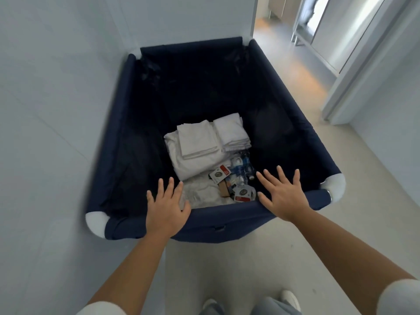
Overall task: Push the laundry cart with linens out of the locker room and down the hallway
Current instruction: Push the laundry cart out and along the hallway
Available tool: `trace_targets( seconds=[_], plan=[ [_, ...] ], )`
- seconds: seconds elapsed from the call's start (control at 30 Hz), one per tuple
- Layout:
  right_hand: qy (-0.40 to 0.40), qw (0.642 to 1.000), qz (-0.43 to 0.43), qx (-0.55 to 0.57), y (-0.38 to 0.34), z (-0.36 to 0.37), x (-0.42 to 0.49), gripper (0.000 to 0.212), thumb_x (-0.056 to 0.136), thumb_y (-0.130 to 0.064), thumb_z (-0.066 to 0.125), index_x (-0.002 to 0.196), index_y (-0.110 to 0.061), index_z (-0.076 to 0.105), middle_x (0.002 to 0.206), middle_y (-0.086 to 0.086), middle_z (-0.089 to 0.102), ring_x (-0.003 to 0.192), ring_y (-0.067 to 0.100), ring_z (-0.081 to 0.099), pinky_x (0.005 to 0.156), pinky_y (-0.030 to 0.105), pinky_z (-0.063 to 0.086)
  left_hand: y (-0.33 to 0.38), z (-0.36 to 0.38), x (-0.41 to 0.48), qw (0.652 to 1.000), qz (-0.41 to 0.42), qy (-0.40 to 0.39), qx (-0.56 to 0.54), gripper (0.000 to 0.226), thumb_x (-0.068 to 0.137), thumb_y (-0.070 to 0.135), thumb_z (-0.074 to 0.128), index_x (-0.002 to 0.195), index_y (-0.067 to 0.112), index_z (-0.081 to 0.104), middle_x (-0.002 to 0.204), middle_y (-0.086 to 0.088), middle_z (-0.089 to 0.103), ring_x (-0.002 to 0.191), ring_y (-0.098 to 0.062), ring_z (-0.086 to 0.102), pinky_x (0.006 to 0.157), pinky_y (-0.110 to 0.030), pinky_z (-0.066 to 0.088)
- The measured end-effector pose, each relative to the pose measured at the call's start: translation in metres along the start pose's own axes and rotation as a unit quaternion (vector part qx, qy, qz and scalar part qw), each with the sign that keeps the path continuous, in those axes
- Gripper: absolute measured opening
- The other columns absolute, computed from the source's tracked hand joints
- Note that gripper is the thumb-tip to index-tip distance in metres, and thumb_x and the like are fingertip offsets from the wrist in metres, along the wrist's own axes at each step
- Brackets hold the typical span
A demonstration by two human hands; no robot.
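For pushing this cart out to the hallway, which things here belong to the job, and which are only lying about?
Belongs to the job: navy fabric laundry cart; folded white linens inside it; left hand and right hand, open at its near rim.
Only lying about: clear plastic water bottles; small white packets with red labels; brown cardboard piece.

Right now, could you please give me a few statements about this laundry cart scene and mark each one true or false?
1. The left hand and the right hand are both open, fingers spread, at the near rim of the cart. True.
2. The cart is empty. False: folded white linens and bottles lie at its bottom.
3. The cart's fabric is dark blue. True.
4. A wall runs close along the cart's right side. False: the wall is on its left; a doorway opens ahead to the right.
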State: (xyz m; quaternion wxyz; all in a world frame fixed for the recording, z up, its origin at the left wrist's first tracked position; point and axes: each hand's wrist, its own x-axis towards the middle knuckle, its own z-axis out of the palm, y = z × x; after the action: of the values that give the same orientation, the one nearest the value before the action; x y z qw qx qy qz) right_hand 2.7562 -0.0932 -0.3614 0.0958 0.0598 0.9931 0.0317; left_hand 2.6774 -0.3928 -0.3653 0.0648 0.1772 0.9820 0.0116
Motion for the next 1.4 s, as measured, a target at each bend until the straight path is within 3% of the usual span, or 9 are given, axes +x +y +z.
trace_targets(
  seconds=[0.37, 0.87, 1.4],
  plan=[
    [-0.026, 0.999, 0.013, 0.026, -0.034, -0.001, -0.004, 0.066, 0.088, -0.064, 0.004, 0.146, -0.036, -0.01, 0.159, -0.003, 0.008, 0.145, 0.03, -0.009, 0.106, 0.064, -0.013, -0.002, -0.001, -0.002, 0.996, -0.012, -0.084, -0.015, 0.063, 0.092, 0.056, 0.016, 0.147, 0.027, 0.004, 0.158, -0.001, 0.004, 0.144, -0.026, -0.004, 0.111, -0.056, 0.0],
    [-0.037, 0.999, 0.002, 0.019, -0.018, 0.007, -0.056, 0.067, 0.088, -0.063, 0.003, 0.147, -0.034, -0.005, 0.158, -0.005, 0.012, 0.145, 0.03, -0.005, 0.108, 0.061, -0.011, 0.026, 0.008, -0.056, 0.996, -0.014, -0.085, -0.008, 0.062, 0.092, 0.055, 0.013, 0.147, 0.027, 0.006, 0.158, -0.001, 0.005, 0.144, -0.027, -0.001, 0.112, -0.055, 0.002],
    [-0.038, 0.996, -0.07, 0.035, 0.004, 0.029, -0.15, 0.065, 0.089, -0.062, 0.005, 0.147, -0.033, -0.006, 0.159, -0.003, 0.01, 0.145, 0.031, -0.005, 0.109, 0.06, -0.009, 0.071, 0.02, -0.155, 0.995, -0.07, -0.065, 0.022, 0.061, 0.092, 0.056, 0.019, 0.146, 0.028, 0.011, 0.157, 0.001, 0.011, 0.144, -0.027, 0.004, 0.112, -0.054, 0.008]
  ],
)
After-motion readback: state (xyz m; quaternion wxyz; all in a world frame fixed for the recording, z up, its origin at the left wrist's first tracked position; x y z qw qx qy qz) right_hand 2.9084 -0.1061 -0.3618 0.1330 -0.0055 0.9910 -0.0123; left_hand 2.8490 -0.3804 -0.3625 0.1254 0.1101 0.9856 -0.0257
